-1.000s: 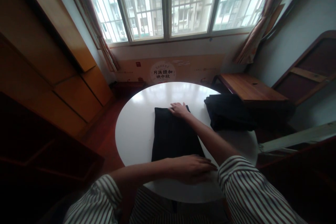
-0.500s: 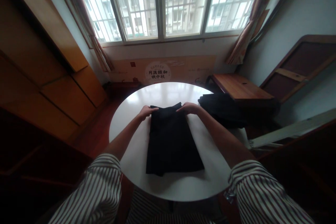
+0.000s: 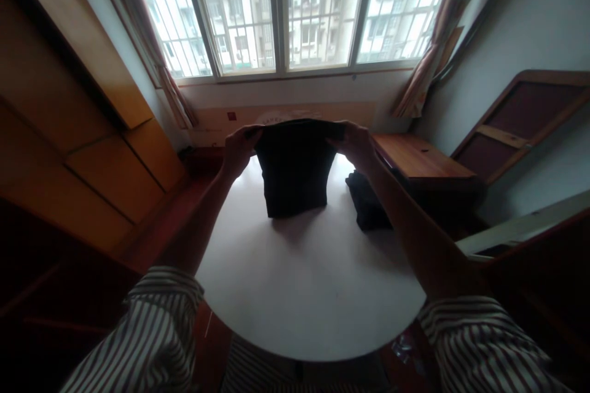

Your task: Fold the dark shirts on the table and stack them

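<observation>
A black garment point(image 3: 296, 166) hangs upright above the round white table point(image 3: 295, 295), stretched between my two hands. Its kind, such as shorts or a skirt, is hard to make out. My left hand point(image 3: 239, 148) is closed on the upper left corner. At the upper right corner, my right hand point(image 3: 358, 146) pinches the same edge. The garment's lower edge hangs at or just above the tabletop; whether it touches I cannot tell. A folded black cloth pile point(image 3: 367, 202) lies on the table's right side, partly hidden behind my right forearm.
Beyond the table on the right stands a small wooden desk point(image 3: 421, 156). Wooden cabinets point(image 3: 124, 166) line the left wall. A barred window point(image 3: 318, 12) with curtains fills the far side, above a printed banner point(image 3: 212, 126). A framed board point(image 3: 530, 116) leans at right.
Both hands have lifted the black garment off the tabletop and carried it away from me, so it now hangs upright instead of lying flat. The black pile stays on the right.
</observation>
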{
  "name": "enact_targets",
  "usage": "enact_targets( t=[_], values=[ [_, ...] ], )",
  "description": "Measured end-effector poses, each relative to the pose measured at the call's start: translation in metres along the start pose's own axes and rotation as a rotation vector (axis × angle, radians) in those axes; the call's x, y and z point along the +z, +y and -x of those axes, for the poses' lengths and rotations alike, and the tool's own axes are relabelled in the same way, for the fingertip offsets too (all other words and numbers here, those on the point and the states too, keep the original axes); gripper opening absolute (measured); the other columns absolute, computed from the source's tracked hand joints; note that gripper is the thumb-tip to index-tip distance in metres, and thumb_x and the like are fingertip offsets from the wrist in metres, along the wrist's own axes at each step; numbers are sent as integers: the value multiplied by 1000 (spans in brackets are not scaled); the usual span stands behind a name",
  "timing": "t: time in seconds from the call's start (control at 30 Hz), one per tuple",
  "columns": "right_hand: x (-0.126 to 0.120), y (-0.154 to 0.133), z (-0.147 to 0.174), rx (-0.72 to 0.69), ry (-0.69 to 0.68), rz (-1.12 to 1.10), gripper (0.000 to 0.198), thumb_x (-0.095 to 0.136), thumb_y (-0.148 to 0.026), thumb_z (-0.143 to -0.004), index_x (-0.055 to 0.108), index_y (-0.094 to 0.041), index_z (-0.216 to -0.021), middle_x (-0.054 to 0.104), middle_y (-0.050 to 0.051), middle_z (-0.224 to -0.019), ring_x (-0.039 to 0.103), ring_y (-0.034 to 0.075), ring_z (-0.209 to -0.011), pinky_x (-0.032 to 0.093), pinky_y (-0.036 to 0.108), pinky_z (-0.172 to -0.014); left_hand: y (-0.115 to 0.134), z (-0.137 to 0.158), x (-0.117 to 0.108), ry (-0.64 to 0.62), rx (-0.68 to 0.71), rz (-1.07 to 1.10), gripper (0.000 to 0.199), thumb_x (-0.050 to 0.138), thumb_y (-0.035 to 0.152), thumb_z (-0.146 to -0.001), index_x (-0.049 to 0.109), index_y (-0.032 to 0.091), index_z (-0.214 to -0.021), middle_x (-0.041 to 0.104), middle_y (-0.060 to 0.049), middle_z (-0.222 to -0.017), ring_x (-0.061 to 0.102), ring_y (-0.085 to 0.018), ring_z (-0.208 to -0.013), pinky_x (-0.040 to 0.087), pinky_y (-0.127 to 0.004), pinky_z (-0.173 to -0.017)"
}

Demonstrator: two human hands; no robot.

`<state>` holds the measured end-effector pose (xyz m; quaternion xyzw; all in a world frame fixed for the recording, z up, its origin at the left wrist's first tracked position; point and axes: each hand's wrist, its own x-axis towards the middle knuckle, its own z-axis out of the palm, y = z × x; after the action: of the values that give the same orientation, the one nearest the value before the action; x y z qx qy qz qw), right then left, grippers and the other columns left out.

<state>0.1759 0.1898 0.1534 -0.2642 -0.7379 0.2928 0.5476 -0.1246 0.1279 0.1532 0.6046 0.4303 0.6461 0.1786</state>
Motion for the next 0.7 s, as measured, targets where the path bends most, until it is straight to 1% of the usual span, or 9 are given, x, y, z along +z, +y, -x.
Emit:
enact_targets(
  t=[0.07, 0.17, 0.23, 0.33, 0.4, 0.47, 0.53, 0.6, 0.7],
  values=[
    [-11, -20, 8, -102, 18, 152, 25, 76, -30, -74, 68, -18, -94, 72, 6, -90, 68, 20, -86, 57, 35, -81, 21, 19, -11, -47, 157, -115, 33, 72, 40, -86, 71, 15, -107, 74, -3, -96, 68, -14, -86, 57, -30, -80],
    [-21, -33, 58, -220, -68, 342, 19, 67, -19, -78, 69, -18, -98, 74, 6, -94, 70, 21, -87, 57, 35, -82, 34, 82, -25, -197, 336, -312, 21, 67, 36, -91, 74, 18, -98, 76, -4, -92, 71, -16, -87, 57, -29, -84],
    [-24, -26, 109, -256, -243, 423, 29, 61, -11, -78, 69, -19, -104, 75, 6, -101, 71, 21, -93, 56, 34, -88, 31, 136, -32, -349, 358, -346, 16, 60, 27, -96, 74, 19, -95, 77, -3, -88, 72, -14, -83, 58, -27, -81],
    [-28, 0, 192, -224, -527, 485, 46, 52, 0, -74, 68, -20, -112, 73, 7, -112, 71, 21, -102, 56, 32, -93, 19, 210, -40, -587, 349, -362, 16, 56, 20, -97, 72, 18, -98, 75, -6, -88, 72, -15, -82, 59, -28, -78],
    [-31, 16, 237, -202, -577, 542, 54, 48, 4, -69, 67, -19, -113, 72, 9, -117, 69, 22, -108, 57, 33, -95, 12, 244, -42, -664, 332, -417, 15, 56, 21, -97, 71, 18, -101, 74, -8, -92, 70, -17, -86, 59, -31, -79],
    [-33, 25, 266, -200, -556, 587, 59, 44, 5, -68, 64, -17, -119, 67, 11, -127, 64, 23, -118, 55, 37, -100, 6, 266, -39, -686, 303, -497, 18, 59, 26, -96, 68, 18, -109, 72, -10, -100, 69, -19, -91, 59, -34, -81],
    [-34, 26, 279, -200, -538, 626, 63, 43, 5, -71, 60, -16, -128, 61, 13, -135, 58, 24, -127, 52, 40, -104, 0, 277, -31, -668, 279, -590, 28, 62, 31, -94, 63, 17, -119, 69, -12, -110, 67, -21, -99, 60, -37, -84],
    [-33, 23, 280, -203, -548, 666, 61, 46, 1, -78, 56, -18, -135, 58, 13, -138, 54, 25, -131, 51, 42, -107, -6, 280, -18, -638, 265, -692, 37, 63, 32, -93, 59, 16, -126, 66, -14, -115, 66, -24, -103, 60, -39, -85],
    [-27, 22, 275, -239, -559, 719, 50, 51, -4, -84, 61, -18, -131, 60, 14, -135, 54, 27, -130, 53, 43, -104, -16, 276, 1, -658, 268, -817, 35, 59, 21, -93, 58, 14, -127, 66, -12, -106, 66, -23, -95, 61, -38, -81]
  ],
)
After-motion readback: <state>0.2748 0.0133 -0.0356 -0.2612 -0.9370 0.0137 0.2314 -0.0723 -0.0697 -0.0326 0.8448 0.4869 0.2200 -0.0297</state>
